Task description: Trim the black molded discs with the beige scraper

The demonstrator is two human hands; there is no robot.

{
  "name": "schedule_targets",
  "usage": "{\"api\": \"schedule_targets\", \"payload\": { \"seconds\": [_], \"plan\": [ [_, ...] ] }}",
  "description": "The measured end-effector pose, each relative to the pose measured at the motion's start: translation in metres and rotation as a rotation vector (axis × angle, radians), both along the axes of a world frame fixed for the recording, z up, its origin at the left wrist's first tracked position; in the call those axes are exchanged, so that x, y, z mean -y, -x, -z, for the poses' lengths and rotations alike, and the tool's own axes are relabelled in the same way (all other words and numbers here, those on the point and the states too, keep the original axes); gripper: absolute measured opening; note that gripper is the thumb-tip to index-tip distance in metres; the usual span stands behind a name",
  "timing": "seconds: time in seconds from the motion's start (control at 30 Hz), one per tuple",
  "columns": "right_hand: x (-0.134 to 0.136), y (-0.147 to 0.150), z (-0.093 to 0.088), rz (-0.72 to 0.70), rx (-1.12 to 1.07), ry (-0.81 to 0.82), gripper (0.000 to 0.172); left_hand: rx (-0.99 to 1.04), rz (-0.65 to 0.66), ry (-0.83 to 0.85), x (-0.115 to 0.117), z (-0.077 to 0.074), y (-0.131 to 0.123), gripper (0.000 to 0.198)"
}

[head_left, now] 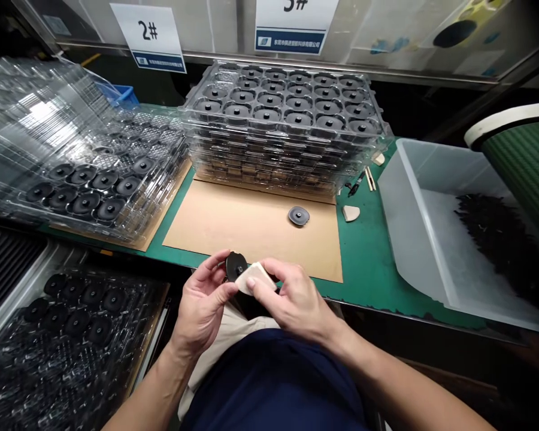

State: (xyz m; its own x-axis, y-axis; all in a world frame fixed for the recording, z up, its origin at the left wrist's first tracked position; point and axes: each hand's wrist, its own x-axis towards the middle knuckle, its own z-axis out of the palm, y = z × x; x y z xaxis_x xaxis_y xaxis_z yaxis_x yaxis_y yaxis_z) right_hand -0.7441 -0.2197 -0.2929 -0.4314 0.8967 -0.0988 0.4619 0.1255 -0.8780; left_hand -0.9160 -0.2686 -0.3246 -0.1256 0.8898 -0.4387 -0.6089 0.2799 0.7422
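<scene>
My left hand [206,296] grips a round black plastic part [235,265] by its rim, fingers behind and thumb below. The part is tilted, with a small hub at its middle. Pinched in my right hand [296,296] is a cream-coloured flat pad [256,279], like a sponge or felt block, its edge touching or just in front of the black part. Both hands are close together above my lap, at the table's front edge. A similar dark round part [299,216] lies on the cardboard sheet [233,215] beyond them.
Stacked clear trays [287,129] of black parts stand at the back. More trays [90,191] lie left, and another tray [76,311] sits lower left. A translucent bin [408,221] with black pieces stands right. Beside it lie another cream pad [351,213] and tweezers [370,178].
</scene>
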Motion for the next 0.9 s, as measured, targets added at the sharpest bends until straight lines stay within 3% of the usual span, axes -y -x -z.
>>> {"api": "schedule_targets", "payload": {
  "seconds": [0.03,0.1,0.27,0.4,0.5,0.7,0.9],
  "plan": [
    [0.002,0.004,-0.003,0.008,-0.048,0.074,0.028,-0.048,-0.009,-0.041,0.0,0.0,-0.002,0.06],
    [0.003,0.011,-0.011,0.027,-0.118,0.064,0.026,-0.101,-0.046,-0.113,0.0,-0.003,-0.003,0.058],
    [-0.003,0.011,-0.017,-0.037,-0.013,-0.222,0.022,-0.103,-0.138,-0.161,0.002,-0.018,0.005,0.055],
    [-0.01,0.005,-0.011,-0.038,0.092,-0.409,0.019,-0.022,-0.009,-0.069,0.007,-0.017,0.015,0.054],
    [-0.01,0.003,-0.012,-0.118,0.142,-0.485,0.017,0.09,0.08,0.008,0.012,-0.011,0.019,0.046],
    [-0.005,0.0,-0.011,-0.285,0.112,-0.487,0.017,0.303,0.252,0.108,0.013,-0.002,0.024,0.035],
    [-0.007,-0.006,-0.007,-0.421,0.07,-0.49,0.021,0.409,0.299,0.282,0.015,0.007,0.02,0.022]
  ]
}}
